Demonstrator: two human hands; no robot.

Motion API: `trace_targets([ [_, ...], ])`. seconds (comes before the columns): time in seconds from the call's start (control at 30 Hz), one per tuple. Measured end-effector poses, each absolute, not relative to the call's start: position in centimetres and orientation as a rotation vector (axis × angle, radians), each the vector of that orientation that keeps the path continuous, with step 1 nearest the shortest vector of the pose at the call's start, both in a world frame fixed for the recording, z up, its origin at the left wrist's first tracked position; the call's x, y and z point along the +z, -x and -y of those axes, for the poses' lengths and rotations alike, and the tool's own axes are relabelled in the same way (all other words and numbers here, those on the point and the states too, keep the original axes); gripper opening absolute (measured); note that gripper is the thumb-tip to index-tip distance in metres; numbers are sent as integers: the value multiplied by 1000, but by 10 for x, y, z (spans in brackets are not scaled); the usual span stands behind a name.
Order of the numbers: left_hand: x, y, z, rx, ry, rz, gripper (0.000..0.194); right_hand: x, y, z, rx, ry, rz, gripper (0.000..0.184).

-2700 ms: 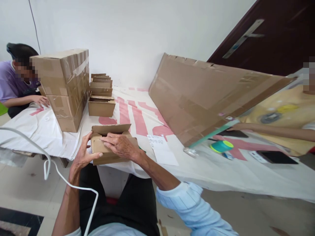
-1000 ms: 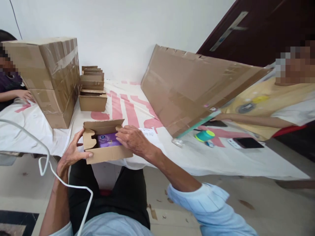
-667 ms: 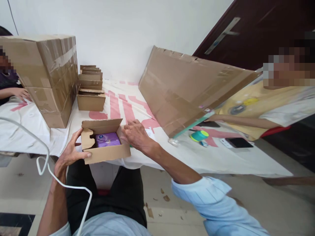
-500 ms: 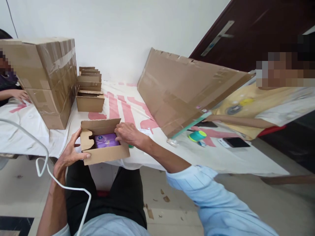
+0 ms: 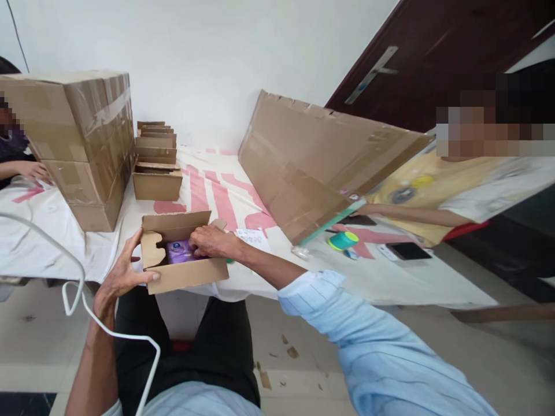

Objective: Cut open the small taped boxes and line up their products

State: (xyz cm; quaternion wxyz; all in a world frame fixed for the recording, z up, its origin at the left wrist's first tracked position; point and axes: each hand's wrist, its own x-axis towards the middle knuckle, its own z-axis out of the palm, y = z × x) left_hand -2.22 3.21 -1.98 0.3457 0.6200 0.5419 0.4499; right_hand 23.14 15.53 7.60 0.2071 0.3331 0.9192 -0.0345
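A small open cardboard box (image 5: 187, 276) sits at the near edge of the cloth-covered table, its long back flap standing up and its end flaps folded out. My left hand (image 5: 122, 273) grips its left end, thumb on the front wall and fingers behind. Inside lies a shiny purple package (image 5: 178, 252). My right hand (image 5: 212, 241) reaches in from the right with curled fingers closed on the package's right end; those fingertips are partly hidden. A bit of something green (image 5: 229, 260) shows beside the box's right end.
Stacked taped cartons (image 5: 93, 150) stand left, beside a row of small open boxes (image 5: 156, 186). A large cardboard sheet (image 5: 316, 162) leans at right. Paper (image 5: 251, 238), a teal roll (image 5: 342, 240) and a phone (image 5: 410, 251) lie on the table. Two people sit nearby; a white cable crosses at left.
The box's top was opened, uncovering the purple package. My right hand went to the right end flap, then moved left and down into the box. My left hand keeps its hold. The view turned right.
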Motion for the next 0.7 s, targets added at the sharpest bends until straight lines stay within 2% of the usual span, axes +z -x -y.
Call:
trace_targets([
  [0.3, -13, 18, -28, 1193, -1584, -1374, 128, 52, -241, -167, -184, -813, -2697, 22],
  [0.63, -7, 16, -27, 1174, -1597, -1349, 122, 58, -245, -166, -233, -851, -2712, 12],
  [0.7, -9, 17, -27, 1185, -1603, -1355, 117, 58, -245, -167, -288, -813, -2720, 15],
])
